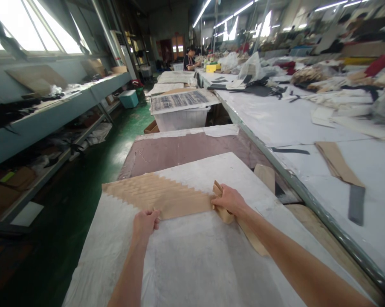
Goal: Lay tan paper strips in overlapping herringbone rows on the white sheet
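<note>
Tan strips [147,189] lie overlapped in a stepped, slanting row on a white-covered board [192,264]. The nearest strip [182,207] stretches between my two hands. My left hand [146,224] pinches its left end close to the board. At the other end, my right hand [227,199] is closed on a folded bunch of tan strips [222,213], part of which sticks up above the fingers. More tan material [254,241] trails from under my right wrist. Whether the strips are cloth or another thin sheet, I cannot tell.
A long white table [275,123] with a metal edge runs along the right, bearing a tan strip [339,164] and a grey piece [356,204]. Behind the board stand a brownish board [166,151] and a white bin [181,119]. A person [189,59] is farther back.
</note>
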`<state>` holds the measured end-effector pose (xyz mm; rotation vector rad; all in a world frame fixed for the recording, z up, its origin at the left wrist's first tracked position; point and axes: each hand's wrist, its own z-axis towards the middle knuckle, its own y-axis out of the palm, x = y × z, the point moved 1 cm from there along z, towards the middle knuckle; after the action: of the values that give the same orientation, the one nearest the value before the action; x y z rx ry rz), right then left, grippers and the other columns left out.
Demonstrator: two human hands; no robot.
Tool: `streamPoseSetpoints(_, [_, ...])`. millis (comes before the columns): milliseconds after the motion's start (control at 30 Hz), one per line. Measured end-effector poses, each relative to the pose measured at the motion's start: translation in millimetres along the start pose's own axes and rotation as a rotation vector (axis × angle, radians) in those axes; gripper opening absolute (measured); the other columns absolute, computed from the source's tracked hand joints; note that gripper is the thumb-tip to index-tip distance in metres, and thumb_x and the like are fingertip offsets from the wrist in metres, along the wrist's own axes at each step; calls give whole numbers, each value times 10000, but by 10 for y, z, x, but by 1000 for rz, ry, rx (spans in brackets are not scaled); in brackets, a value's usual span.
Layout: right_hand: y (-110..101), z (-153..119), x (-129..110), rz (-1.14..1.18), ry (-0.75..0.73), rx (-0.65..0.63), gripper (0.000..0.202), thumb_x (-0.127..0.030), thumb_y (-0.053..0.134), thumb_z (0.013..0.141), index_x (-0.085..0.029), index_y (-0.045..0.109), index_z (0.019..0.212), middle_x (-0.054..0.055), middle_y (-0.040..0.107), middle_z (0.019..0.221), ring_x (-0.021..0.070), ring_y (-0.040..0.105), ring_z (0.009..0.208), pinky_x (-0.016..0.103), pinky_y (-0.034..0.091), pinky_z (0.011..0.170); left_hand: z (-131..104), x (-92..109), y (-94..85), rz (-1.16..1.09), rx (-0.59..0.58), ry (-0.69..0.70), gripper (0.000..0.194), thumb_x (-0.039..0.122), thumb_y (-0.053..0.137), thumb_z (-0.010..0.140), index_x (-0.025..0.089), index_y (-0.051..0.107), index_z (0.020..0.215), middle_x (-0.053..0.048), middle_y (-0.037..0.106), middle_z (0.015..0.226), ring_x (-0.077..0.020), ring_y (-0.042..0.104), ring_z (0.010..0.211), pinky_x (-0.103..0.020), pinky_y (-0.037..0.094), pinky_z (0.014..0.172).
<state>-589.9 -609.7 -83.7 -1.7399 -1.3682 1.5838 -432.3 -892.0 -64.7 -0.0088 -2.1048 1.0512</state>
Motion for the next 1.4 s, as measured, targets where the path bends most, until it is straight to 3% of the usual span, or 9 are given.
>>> streamPoseSetpoints(367, [-23, 22, -38, -63, -8, -34, 437, -387, 675, 613, -168, 550, 970, 86, 671, 900, 230, 620, 800, 260, 348, 586, -85, 170, -132, 411, 133, 41, 347, 536, 590, 708, 194, 598, 650, -71, 625, 591, -253, 614, 642, -303, 405, 558])
streamPoseSetpoints(467, [-37, 18, -102, -80, -11, -42, 444, -360, 683, 603, -152, 557, 975, 115, 672, 913, 255, 625, 817, 275, 354, 584, -245, 269, -42, 765, 270, 325, 215, 356, 501, 849, 195, 616, 931, -101, 662, 849, -256, 610, 848, -325, 432, 684])
streamPoseSetpoints(567, [-98, -14, -173, -84, -18, -45, 454, -334, 704, 587, -143, 569, 976, 133, 671, 905, 278, 626, 826, 291, 367, 598, -420, 294, 151, 946, 221, 665, 254, 128, 411, 876, 220, 604, 1013, -78, 632, 1022, -227, 551, 1002, -326, 421, 815])
streamPoseSetpoints(733, [-380, -163, -66, -9, 19, -21, 413, -312, 715, 612, -135, 584, 962, 136, 656, 900, 285, 609, 863, 313, 393, 658, -543, 254, 287, 1052, 188, 714, 307, 96, 406, 870, 172, 595, 1099, -104, 621, 1028, -247, 539, 983, -348, 421, 820])
streamPoseSetpoints(833, [-618, -387, 132, 120, 40, -82, 364, -492, 615, 745, -148, 597, 862, 77, 641, 788, 196, 594, 705, 273, 403, 591, -560, 290, 251, 1039, 159, 692, 296, 82, 399, 863, 168, 619, 1040, -101, 635, 990, -246, 561, 953, -350, 419, 807])
streamPoseSetpoints(933, [-835, -701, 299, 516, 111, -227, 445, -595, 551, 791, -151, 576, 766, 10, 549, 635, 106, 479, 528, 229, 373, 495, -572, 342, 206, 988, 121, 664, 279, 77, 393, 855, 165, 637, 956, -99, 648, 972, -249, 579, 943, -357, 419, 809])
streamPoseSetpoints(1067, [-1029, -1088, 355, 1098, 105, -389, 347, -404, 730, 730, -141, 619, 926, -8, 538, 713, 76, 469, 586, 196, 410, 554, -673, 462, 248, 789, 53, 595, 264, 144, 395, 874, 163, 633, 986, -115, 662, 1002, -252, 601, 959, -385, 426, 845])
streamPoseSetpoints(1267, [-941, -1392, 163, 1286, -18, -549, 336, -285, 740, 725, -102, 652, 992, 56, 625, 842, 118, 558, 687, 241, 461, 656, -1312, 878, 554, -285, -466, 439, 335, 432, 588, 803, 168, 641, 1003, -86, 687, 995, -202, 622, 925, -294, 470, 793])
streamPoseSetpoints(1400, [-760, -1458, 25, 1278, -45, -487, 198, -225, 752, 679, -94, 650, 786, 35, 629, 689, 116, 545, 620, 239, 431, 617, -1700, 1120, 686, -601, -686, 386, 353, 412, 680, 743, 158, 619, 981, -70, 667, 949, -170, 617, 854, -285, 478, 784])
